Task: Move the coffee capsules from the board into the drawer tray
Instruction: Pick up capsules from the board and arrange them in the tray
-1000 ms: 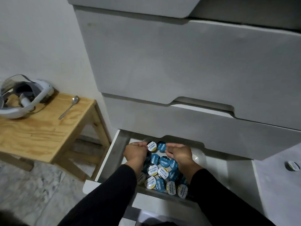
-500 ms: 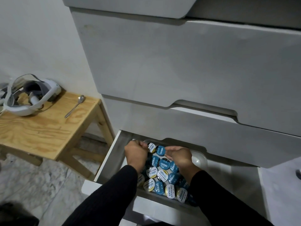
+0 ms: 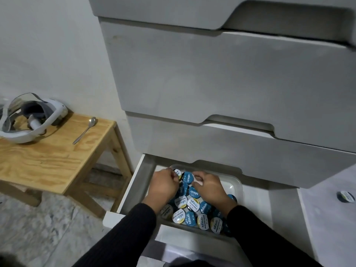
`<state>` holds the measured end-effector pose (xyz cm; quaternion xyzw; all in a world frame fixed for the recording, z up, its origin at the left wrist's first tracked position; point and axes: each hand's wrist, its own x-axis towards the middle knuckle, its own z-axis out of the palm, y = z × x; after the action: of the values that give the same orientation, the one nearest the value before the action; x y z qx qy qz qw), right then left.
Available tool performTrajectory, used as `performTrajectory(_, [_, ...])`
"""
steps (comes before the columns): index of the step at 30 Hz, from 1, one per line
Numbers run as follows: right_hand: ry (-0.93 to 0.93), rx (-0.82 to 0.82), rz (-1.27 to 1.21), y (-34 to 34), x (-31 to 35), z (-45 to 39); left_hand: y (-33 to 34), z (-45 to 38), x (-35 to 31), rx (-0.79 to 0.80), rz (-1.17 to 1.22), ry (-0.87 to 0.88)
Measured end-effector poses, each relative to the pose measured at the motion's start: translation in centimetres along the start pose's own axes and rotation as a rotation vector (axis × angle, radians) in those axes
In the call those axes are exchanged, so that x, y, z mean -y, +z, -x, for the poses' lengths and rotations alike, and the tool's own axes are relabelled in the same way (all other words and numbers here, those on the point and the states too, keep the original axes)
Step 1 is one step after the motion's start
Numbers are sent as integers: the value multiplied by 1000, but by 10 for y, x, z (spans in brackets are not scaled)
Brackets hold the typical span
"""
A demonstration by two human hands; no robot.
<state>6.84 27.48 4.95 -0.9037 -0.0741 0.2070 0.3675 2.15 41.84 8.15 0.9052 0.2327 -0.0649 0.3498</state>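
Several coffee capsules (image 3: pixel 192 204) with blue or white lids fill a white tray (image 3: pixel 238 185) inside the open bottom drawer (image 3: pixel 138 182). Both my hands are down in the tray at its far end. My left hand (image 3: pixel 163 186) has its fingers curled and pinches a white-lidded capsule (image 3: pixel 178 174). My right hand (image 3: pixel 210 187) lies over the pile with fingers curled round a capsule that is mostly hidden under them. One lone capsule (image 3: pixel 346 196) lies on the white board (image 3: pixel 327 212) at the right edge.
Closed grey drawer fronts (image 3: pixel 221 78) overhang the open drawer. To the left stands a low wooden table (image 3: pixel 48 157) with a white headset (image 3: pixel 32 118) and a spoon (image 3: pixel 85 132) on it. Marble floor (image 3: pixel 48 224) lies below the table.
Both hands stay in the tray's far end, with only small finger movements among the capsules. The view has shifted, and the lone capsule on the right board shows again.
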Motion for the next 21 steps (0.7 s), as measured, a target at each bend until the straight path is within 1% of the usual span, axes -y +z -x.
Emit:
performTrajectory(3, [-60,10,202,-2,10,13,3,13,-1,94,-251,131])
performTrajectory(5, [-123,1,305,-2,18,24,7,22,-1,94,-348,212])
performTrajectory(8, [-165,-58,407,0,26,43,15,32,2,41,-400,288])
performTrajectory(11, [-166,-120,520,-2,28,64,19,40,4,-13,-409,324])
performTrajectory(14, [-185,-183,580,-11,26,83,18,47,3,-81,-369,321])
performTrajectory(16, [-192,-242,579,-18,19,92,17,53,-3,-148,-326,330])
performTrajectory(18, [-196,-308,556,-27,11,100,17,64,-14,-225,-284,378])
performTrajectory(21, [-215,-392,517,-45,-3,113,27,86,-38,-284,-283,446])
